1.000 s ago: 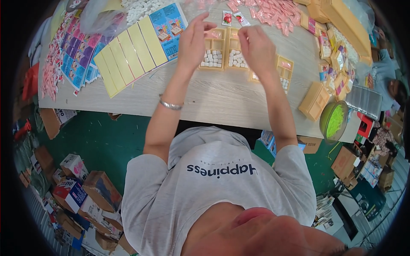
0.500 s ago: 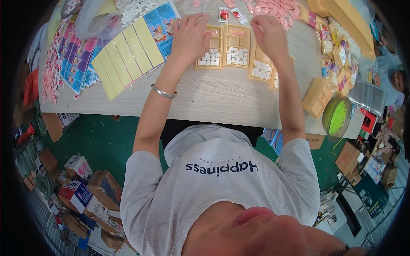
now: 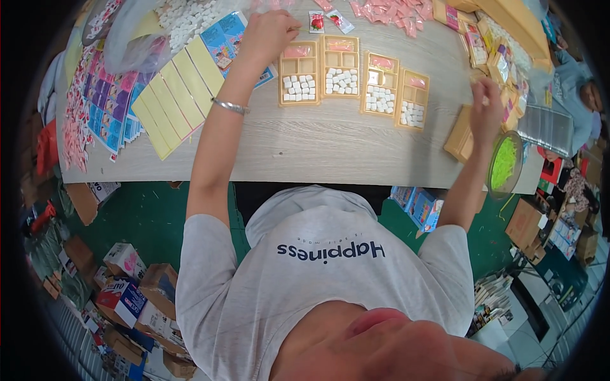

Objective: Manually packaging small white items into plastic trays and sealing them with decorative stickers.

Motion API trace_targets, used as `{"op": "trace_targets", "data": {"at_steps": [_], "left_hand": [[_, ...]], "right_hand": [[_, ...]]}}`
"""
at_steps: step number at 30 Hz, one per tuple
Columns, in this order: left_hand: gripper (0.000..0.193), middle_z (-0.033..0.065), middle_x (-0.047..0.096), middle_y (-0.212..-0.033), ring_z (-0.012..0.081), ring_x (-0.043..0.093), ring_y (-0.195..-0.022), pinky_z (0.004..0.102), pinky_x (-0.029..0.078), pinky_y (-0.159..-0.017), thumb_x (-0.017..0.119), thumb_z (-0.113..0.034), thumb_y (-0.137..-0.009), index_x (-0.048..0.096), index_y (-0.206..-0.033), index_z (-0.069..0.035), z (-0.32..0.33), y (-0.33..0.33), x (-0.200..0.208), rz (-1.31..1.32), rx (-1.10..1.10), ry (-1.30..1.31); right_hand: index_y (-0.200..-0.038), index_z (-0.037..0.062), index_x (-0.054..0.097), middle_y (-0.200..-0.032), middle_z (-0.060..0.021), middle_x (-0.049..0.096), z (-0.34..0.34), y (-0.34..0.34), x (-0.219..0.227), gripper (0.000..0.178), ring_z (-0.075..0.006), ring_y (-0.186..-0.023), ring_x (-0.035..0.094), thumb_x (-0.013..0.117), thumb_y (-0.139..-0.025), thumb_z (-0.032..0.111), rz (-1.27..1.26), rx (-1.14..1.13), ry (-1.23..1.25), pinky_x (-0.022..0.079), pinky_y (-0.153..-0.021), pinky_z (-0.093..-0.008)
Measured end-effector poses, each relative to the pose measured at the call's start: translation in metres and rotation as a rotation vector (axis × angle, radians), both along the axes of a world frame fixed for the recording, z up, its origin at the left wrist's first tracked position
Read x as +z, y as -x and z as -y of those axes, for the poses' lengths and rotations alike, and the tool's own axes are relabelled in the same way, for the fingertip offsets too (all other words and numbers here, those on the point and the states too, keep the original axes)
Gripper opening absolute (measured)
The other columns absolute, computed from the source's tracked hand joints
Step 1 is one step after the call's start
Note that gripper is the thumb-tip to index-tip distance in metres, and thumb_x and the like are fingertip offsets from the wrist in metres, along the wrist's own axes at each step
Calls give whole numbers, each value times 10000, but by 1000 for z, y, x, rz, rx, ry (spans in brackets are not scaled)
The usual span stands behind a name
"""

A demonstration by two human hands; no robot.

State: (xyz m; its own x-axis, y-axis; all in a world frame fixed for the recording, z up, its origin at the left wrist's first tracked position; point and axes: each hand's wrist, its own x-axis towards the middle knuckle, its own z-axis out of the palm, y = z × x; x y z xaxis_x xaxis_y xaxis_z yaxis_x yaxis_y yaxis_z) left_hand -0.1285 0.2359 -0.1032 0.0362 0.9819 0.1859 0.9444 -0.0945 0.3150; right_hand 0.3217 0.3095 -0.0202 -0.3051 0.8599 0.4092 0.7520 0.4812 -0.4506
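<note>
Several cream compartment trays stand in an uneven row on the table. The leftmost tray (image 3: 299,96), the second tray (image 3: 324,57), the third tray (image 3: 364,95) and the rightmost tray (image 3: 401,105) each hold white cubes and a pink packet. My left hand (image 3: 270,35) is closed beyond the leftmost tray's far end; what its fingertips hold, if anything, I cannot make out. Well right of the row, my right hand (image 3: 487,111) is closed above a cream tray (image 3: 459,136); its contents are hidden too. Two small strawberry-print sachets (image 3: 316,22) lie beyond the trays.
Yellow-striped card sheets (image 3: 175,95) and a pile of printed cards (image 3: 117,82) cover the left. Pink packets (image 3: 394,13) and white cubes (image 3: 187,19) are heaped at the far side. A bowl of green shreds (image 3: 504,166) and wrapped packs (image 3: 508,76) stand at the right.
My right hand has moved from above the right-hand trays to the table's right side. My left hand has shifted slightly left and away. All the trays in the row are now uncovered.
</note>
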Motion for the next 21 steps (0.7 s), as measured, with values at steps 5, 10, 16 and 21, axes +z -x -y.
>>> {"op": "trace_targets", "data": {"at_steps": [5, 10, 16, 21], "left_hand": [[162, 68, 725, -951, 279, 682, -897, 424, 516, -819, 682, -206, -872, 775, -968, -114, -18, 4, 1, -41, 0, 128], [131, 17, 660, -851, 215, 664, -888, 408, 440, -838, 625, -255, -935, 690, -911, -144, -12, 6, -25, -448, -51, -129], [148, 21, 662, -842, 199, 658, -921, 419, 420, -890, 686, -259, -879, 718, -778, -157, 29, -22, 17, -171, -77, -116], [141, 25, 690, -902, 239, 665, -886, 416, 457, -831, 681, -271, -906, 741, -884, -146, 34, -27, 7, -161, -56, -39]], "right_hand": [[-1055, 23, 656, -909, -100, 710, 24, -159, 5, 166, -196, -833, 684, 627, -999, 176, 137, -401, -9, 529, -771, -317], [-1048, 15, 643, -874, -101, 688, 49, -143, 2, 192, -170, -817, 655, 603, -1024, 201, 110, -371, -12, 514, -750, -315], [-1053, 37, 653, -907, -147, 718, 48, -170, 4, 226, -290, -813, 704, 585, -1023, 251, 181, -468, -182, 532, -713, -373], [-991, 65, 689, -891, -165, 719, 52, -246, -36, 289, -382, -818, 686, 564, -1005, 325, 510, -781, -86, 522, -704, -478]]}}
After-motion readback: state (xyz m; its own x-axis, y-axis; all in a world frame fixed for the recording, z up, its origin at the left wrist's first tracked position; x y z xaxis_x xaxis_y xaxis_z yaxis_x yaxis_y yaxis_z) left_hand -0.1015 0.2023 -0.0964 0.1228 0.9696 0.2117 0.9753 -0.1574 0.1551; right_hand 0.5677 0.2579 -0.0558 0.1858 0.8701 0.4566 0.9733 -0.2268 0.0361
